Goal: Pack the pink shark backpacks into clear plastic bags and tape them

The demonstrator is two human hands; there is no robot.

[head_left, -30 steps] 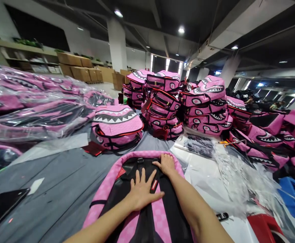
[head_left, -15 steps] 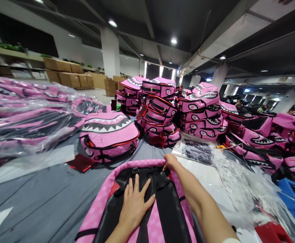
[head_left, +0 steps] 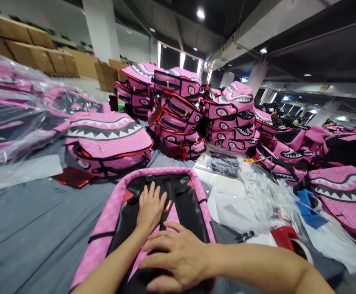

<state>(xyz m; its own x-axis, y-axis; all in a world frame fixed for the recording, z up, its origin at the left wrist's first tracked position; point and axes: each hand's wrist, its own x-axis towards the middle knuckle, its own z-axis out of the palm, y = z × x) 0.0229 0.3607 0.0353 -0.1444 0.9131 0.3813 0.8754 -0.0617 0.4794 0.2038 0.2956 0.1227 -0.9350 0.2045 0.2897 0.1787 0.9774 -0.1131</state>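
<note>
A pink and black backpack (head_left: 193, 200) lies in front of me, its strapped back panel facing up. My left hand (head_left: 149, 207) rests on the black straps near the top of the panel, fingers stretched out, holding nothing. Lower down, my right hand (head_left: 178, 255) is over the middle of the panel with its fingers spread apart. Whether its palm presses on the bag I cannot tell. The lower end of the backpack is cut off by the frame and partly covered by my arms.
Beyond lies a shark-mouth backpack (head_left: 107, 136) with a red tag (head_left: 74, 176). Stacked backpacks (head_left: 178, 110) stand behind, and plastic-wrapped ones (head_left: 12, 118) at left. Right are white strings (head_left: 260, 200), a blue tape dispenser (head_left: 310, 210), a red tape dispenser (head_left: 284, 236) and a black marker (head_left: 244, 236).
My right hand has left the bag's top right corner and come down over the middle of the back panel. The left hand stays on the straps. The view has shifted right and down.
</note>
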